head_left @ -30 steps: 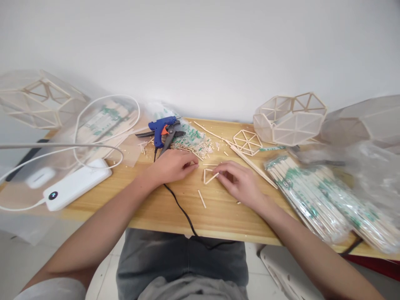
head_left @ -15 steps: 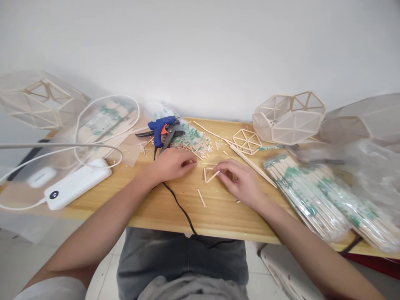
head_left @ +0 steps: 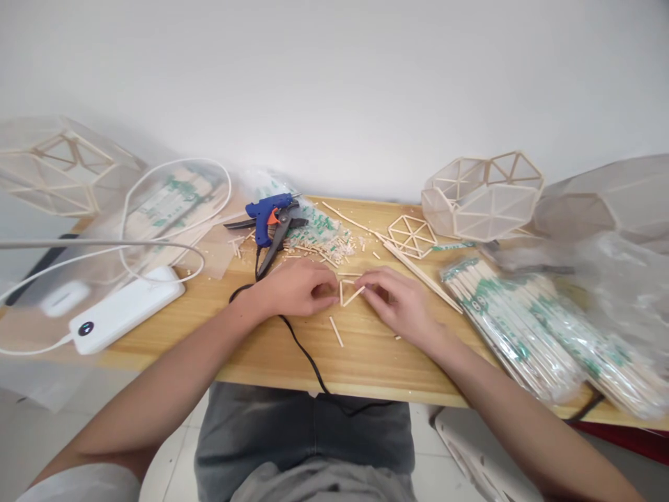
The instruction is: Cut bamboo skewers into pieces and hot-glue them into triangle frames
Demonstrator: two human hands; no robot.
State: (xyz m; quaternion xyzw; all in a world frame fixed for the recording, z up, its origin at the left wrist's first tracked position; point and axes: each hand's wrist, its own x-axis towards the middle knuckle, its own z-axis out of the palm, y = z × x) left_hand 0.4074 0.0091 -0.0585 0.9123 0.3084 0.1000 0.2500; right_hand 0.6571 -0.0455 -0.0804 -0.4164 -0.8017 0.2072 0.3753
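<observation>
Short wooden sticks form a small triangle [head_left: 354, 296] on the table between my hands. My right hand [head_left: 393, 300] pinches the triangle's right corner between thumb and fingertips. At its left side, the curled fingers of my left hand [head_left: 300, 288] close on the upright stick; the exact contact is partly hidden. One loose short stick [head_left: 336, 332] lies just below, and another stick [head_left: 349, 274] lies just above the triangle. Behind my left hand rest a blue hot glue gun [head_left: 267, 213] and dark-handled cutters [head_left: 279, 233].
Cut stick pieces [head_left: 334, 249] spill from a plastic bag. A flat hexagonal stick frame [head_left: 412, 236] and long sticks [head_left: 423, 270] lie right of it. Packed sticks [head_left: 515, 328], stick-framed polyhedra [head_left: 483, 199] and a white power bank [head_left: 128, 309] stand around. A black cord [head_left: 306, 352] crosses the front edge.
My left hand has moved right and slightly toward me, reaching the triangle's left stick. My right hand stays at the right corner, and the triangle has shifted slightly left.
</observation>
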